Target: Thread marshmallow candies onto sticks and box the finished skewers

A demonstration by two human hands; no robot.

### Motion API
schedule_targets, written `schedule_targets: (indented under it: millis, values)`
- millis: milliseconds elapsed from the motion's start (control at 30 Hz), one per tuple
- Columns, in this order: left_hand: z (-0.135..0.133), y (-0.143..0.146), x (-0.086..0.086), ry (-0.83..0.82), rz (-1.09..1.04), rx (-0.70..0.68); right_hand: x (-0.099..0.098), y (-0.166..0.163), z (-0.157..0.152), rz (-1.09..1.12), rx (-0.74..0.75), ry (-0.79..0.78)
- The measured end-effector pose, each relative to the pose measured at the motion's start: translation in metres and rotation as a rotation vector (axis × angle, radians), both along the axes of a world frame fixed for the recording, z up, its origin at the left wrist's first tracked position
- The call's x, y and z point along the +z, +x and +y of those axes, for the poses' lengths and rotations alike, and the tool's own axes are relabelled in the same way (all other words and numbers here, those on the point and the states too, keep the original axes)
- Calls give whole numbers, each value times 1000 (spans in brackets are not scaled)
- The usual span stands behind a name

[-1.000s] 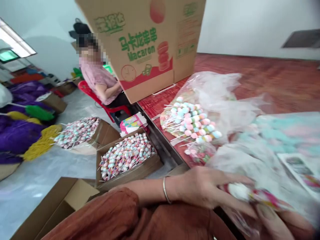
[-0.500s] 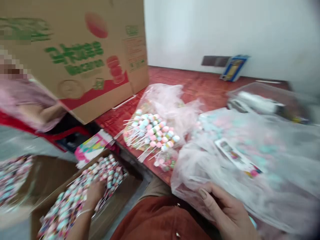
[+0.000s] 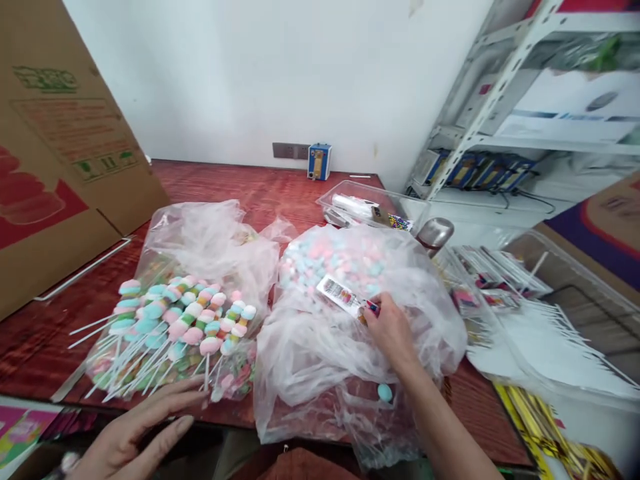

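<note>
My right hand (image 3: 393,327) grips the end of a narrow white printed packet (image 3: 337,295). The packet lies on a clear plastic bag (image 3: 300,347) of pink and blue marshmallows. My left hand (image 3: 143,427) is at the table's front edge, thumb and fingers apart, its fingertips close to a white stick. Whether they touch that stick I cannot tell. Beyond them lies a pile of marshmallow skewers (image 3: 185,313), resting on another clear bag (image 3: 200,227) with coloured candies inside. A single blue marshmallow (image 3: 385,392) shows near the right forearm.
A tall cardboard box (image 3: 60,153) stands at the left of the red table (image 3: 200,177). Behind the marshmallows sit a clear tray (image 3: 395,200) and a blue device (image 3: 319,162). At the right are a bin of white sticks (image 3: 545,347), gold ties (image 3: 550,427) and a metal shelf (image 3: 480,127).
The view has swung right. My left hand has left the box of skewers and come over the table edge. My right hand has gone from the bag's near edge to the printed packet.
</note>
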State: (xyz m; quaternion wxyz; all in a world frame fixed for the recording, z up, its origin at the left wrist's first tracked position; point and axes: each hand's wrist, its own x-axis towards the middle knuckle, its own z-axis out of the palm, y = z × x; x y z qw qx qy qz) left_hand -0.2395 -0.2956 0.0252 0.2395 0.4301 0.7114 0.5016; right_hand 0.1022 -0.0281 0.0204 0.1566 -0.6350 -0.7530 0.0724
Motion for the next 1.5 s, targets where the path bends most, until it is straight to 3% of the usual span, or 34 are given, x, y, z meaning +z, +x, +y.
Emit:
schedule_targets:
  millis: [67,133,233,300,367,433,500,567,633,867,1100,1333,1433,1500]
  values:
    - [32,35,27,-37,89,-236,-1,2,-3,8,21,22]
    - [58,70,52,15,103,-360,2,5,-6,2,68,47]
    - [91,125,71,-63,-45,-596,10,8,-8,-5,123,109]
    - [113,162,67,-218,-340,-695,18,9,-10,71,163,189]
    - [137,197,53,-305,-798,-656,30,10,-14,274,227,220]
    - [162,223,34,-216,-1240,-669,45,13,-19,544,272,114]
    - [181,238,20,-51,-1554,-652,57,19,-26,766,291,-70]
    - [193,244,14,87,-1695,-567,65,26,-32,901,302,-208]
    - [196,243,15,135,-1672,-459,66,33,-37,974,312,-264]
    - [188,240,25,205,-1283,-88,50,29,-56,824,185,-152]
    - [185,232,21,157,-1346,-82,47,12,-71,686,190,19]
    - [181,218,16,107,-1663,-21,52,14,-89,838,190,-43]
    - [182,216,16,108,-1697,5,55,15,-100,869,193,84]
    - [181,217,18,110,-1683,23,57,14,-107,856,270,180]
